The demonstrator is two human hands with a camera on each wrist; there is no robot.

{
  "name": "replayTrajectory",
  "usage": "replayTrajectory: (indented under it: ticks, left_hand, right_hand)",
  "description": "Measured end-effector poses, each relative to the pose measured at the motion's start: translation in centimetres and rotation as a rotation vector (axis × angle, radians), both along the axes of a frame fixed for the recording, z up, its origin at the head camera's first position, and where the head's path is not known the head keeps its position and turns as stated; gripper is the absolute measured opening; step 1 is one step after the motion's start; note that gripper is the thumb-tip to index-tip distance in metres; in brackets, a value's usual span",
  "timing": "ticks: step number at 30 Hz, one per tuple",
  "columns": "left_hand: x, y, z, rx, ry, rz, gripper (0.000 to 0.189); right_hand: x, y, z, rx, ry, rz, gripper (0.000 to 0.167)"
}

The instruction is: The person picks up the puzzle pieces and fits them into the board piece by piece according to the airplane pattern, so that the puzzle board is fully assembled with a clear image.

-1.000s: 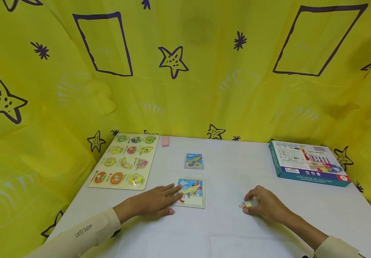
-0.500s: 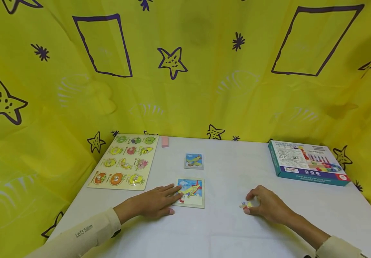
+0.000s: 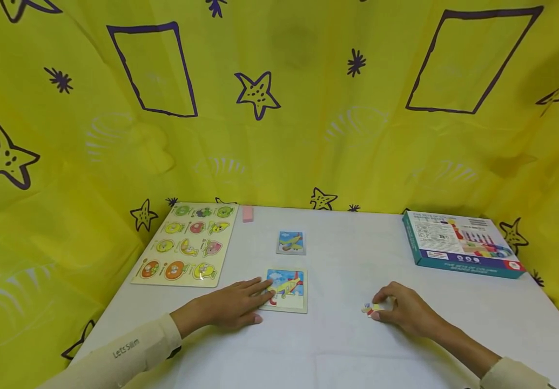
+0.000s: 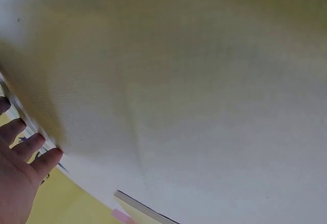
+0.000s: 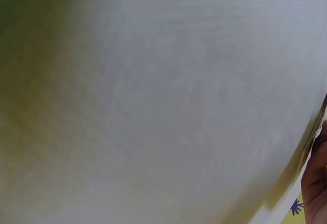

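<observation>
My left hand [image 3: 235, 306] lies flat with extended fingers on the left edge of a small jigsaw puzzle board [image 3: 289, 309], which shows a yellow and red airplane on blue. The lower part of that picture has a pale area and a red bit by the fingertips. To the right of the board, my right hand [image 3: 408, 312] pinches a small colourful puzzle piece [image 3: 369, 309] between thumb and index finger, low over the white table. The fingers partly hide it. In the left wrist view the fingers [image 4: 48, 160] reach the board's edge; the right wrist view catches only part of the hand.
A smaller airplane picture card [image 3: 291, 243] lies behind the board. A fruit puzzle board [image 3: 221, 254] is at the left, with a pink block [image 3: 248, 214] by its far corner. A boxed toy set [image 3: 464, 243] sits at the back right before the yellow curtain [image 3: 298, 146].
My right hand has shifted slightly to the right, still pinching the puzzle piece. The left hand stays on the board. The head view has drifted a little.
</observation>
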State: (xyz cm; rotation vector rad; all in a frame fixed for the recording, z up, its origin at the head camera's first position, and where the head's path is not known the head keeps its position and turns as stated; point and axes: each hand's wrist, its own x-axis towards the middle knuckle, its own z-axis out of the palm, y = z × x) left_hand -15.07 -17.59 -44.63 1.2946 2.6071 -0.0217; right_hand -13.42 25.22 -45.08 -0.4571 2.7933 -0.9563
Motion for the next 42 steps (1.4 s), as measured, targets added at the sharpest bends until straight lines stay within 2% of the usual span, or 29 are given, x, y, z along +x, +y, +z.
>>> replayTrajectory:
  ticks: [5, 11, 17, 24, 28, 34, 42]
  left_hand:
    - [0.1, -0.1, -0.1, 0.004, 0.006, 0.001, 0.061]
    - [0.2, -0.2, -0.1, 0.009, -0.001, 0.007, 0.061]
    - [0.3, -0.2, 0.0, 0.013, -0.006, 0.012, 0.061]
    - [0.2, -0.2, 0.1, 0.014, -0.017, 0.023, 0.061]
    - [0.1, -0.2, 0.2, 0.027, -0.023, 0.026, 0.061]
    - [0.0, -0.1, 0.2, 0.047, -0.014, 0.017, 0.06]
    - [-0.1, -0.1, 0.3, 0.042, -0.007, 0.015, 0.06]
  right_hand:
    - [-0.1, -0.2, -0.2, 0.012, -0.018, -0.006, 0.028]
    - [-0.1, -0.3, -0.1, -0.027, -0.086, 0.011, 0.028]
    - [0.0, -0.4, 0.0, -0.109, -0.094, 0.117, 0.025]
    - [-0.4, -1.6, 0.3, -0.25, -0.223, 0.234, 0.015]
    - [-0.7, -3.1, 0.6, -0.291, -0.217, 0.253, 0.013]
    - [-1.2, -5.6, 1.0, -0.298, -0.168, 0.286, 0.008]
    - [-1.8, -8.6, 1.0, -0.306, -0.2, 0.296, 0.011]
